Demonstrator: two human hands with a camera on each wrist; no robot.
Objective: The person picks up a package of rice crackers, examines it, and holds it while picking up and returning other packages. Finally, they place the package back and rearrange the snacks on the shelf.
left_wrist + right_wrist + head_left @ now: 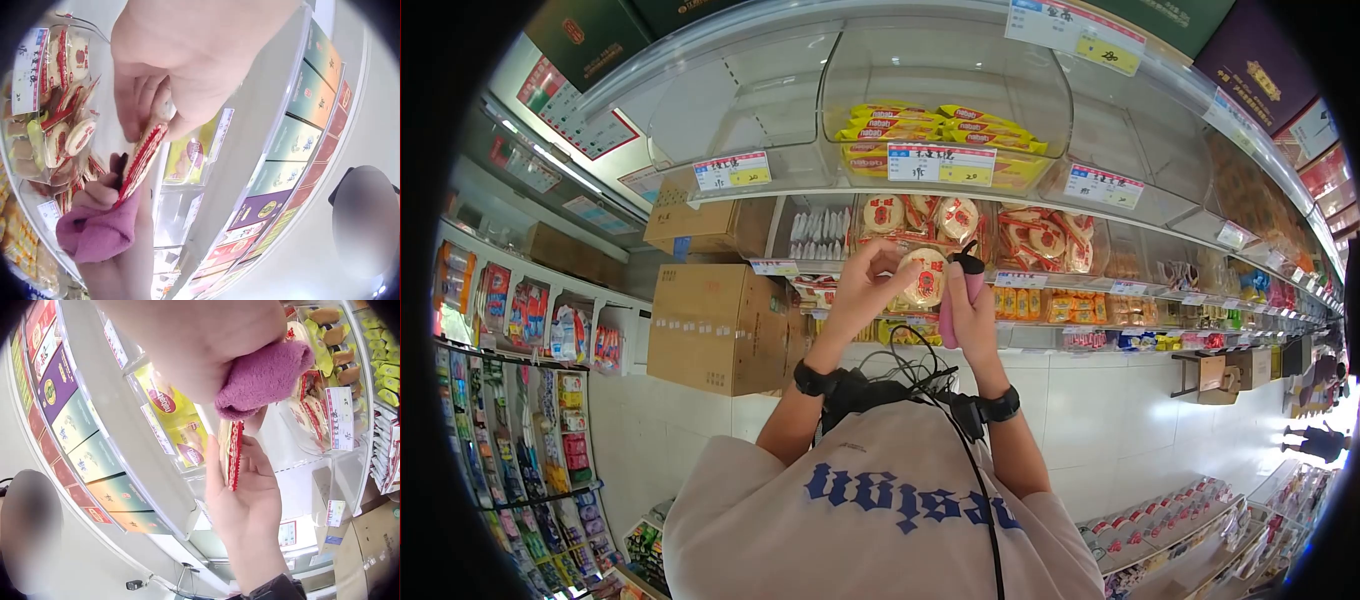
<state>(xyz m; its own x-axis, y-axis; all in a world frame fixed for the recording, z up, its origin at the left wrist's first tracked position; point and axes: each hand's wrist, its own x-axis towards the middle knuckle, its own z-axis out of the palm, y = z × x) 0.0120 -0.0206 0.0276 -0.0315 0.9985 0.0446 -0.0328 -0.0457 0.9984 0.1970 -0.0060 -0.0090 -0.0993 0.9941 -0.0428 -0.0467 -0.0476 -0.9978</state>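
Observation:
A round rice cracker packet (924,278), clear with red print, is held up in front of the shelf. My left hand (868,290) pinches one side of it between thumb and fingers. In the left wrist view the packet (142,164) stands edge-on, its red crimped seam showing. My right hand (973,318) grips a folded pink cloth (948,325) with a black loop at its top. That cloth (269,378) overlaps the packet's edge in the right wrist view, where the right fingers are mostly hidden. Both hands are close together, the packet between them.
Clear bins of similar rice crackers (1048,240) are right behind the hands. Yellow wafer packs (940,130) fill a bin above. Cardboard boxes (715,325) are stacked at the left. Black cables (920,365) hang between the forearms. A person (1315,440) is far right.

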